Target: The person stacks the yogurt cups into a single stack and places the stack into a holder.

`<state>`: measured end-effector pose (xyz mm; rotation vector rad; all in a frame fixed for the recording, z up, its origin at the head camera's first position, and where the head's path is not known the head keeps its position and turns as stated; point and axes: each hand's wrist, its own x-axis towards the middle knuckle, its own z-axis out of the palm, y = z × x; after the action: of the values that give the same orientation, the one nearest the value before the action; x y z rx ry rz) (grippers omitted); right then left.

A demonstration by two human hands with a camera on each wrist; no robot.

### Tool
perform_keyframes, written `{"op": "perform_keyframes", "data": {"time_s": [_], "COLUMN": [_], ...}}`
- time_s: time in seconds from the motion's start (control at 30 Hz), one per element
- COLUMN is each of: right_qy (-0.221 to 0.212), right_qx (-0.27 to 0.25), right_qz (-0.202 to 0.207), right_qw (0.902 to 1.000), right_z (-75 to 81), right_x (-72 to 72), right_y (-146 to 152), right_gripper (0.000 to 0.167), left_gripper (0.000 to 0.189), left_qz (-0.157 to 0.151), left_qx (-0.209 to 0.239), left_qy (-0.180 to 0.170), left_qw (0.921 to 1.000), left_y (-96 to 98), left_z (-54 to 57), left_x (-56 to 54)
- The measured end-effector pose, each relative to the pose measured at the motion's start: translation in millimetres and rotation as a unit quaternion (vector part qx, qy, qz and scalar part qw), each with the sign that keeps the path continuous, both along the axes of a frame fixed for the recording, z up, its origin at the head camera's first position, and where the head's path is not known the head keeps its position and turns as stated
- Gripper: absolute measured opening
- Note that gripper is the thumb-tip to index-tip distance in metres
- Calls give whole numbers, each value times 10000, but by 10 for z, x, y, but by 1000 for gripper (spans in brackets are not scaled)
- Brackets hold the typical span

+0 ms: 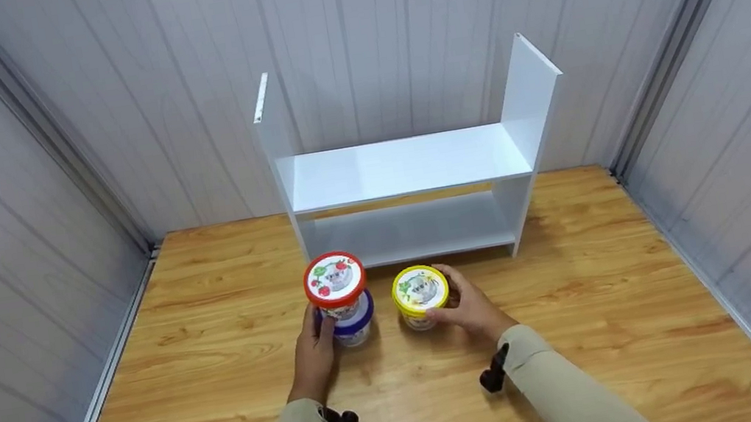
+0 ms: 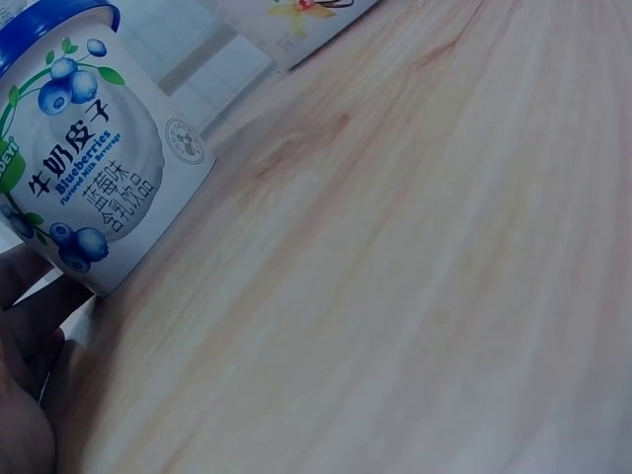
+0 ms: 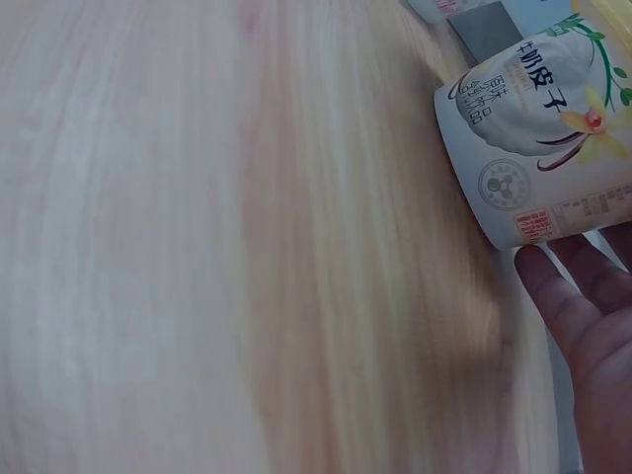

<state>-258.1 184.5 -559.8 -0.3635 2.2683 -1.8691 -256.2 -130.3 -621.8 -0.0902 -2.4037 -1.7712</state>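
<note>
My left hand [image 1: 315,354] grips a blue-lidded cup [image 1: 355,334], its thumb at the left side near the rim. A red-lidded cup [image 1: 334,279] with strawberries on its lid sits on top of it. In the left wrist view, the white blueberry milk drink cup [image 2: 99,148] shows its printed front, with my fingers [image 2: 30,306] at its lower side. To the right, my right hand [image 1: 468,307] holds a yellow-lidded cup [image 1: 420,289], thumb in front and fingers around the far right side. Its vanilla-flower print [image 3: 592,123] faces the right wrist camera.
A white two-tier shelf [image 1: 406,165] stands behind the cups, its side panels rising above the upper board. The wooden table [image 1: 241,410] stretches around it, with pale panel walls [image 1: 378,32] at the back and sides.
</note>
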Motion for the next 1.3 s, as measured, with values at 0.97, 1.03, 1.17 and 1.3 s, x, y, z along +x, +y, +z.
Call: {"op": "perform_keyframes", "data": {"time_s": [0.97, 1.03, 1.17, 1.3], "right_qy": [12, 53, 213, 332], "right_qx": [290, 232, 198, 232], "right_qz": [-288, -275, -169, -83], "right_qw": [9992, 9993, 9994, 9991], "right_z": [181, 210, 264, 326], "right_x": [-108, -118, -142, -150], "right_y": [50, 51, 51, 56], "right_gripper": [98, 97, 95, 96], "left_gripper": [60, 60, 59, 60], "left_qz": [-54, -58, -100, -85], "left_qx": [137, 126, 21, -39], "left_qy": [162, 179, 162, 96], "left_qw": [9998, 9997, 9998, 9999], "left_y": [0, -1, -5, -6], "left_z": [-41, -41, -23, -7], "left_x": [-1, -4, 1, 4]}}
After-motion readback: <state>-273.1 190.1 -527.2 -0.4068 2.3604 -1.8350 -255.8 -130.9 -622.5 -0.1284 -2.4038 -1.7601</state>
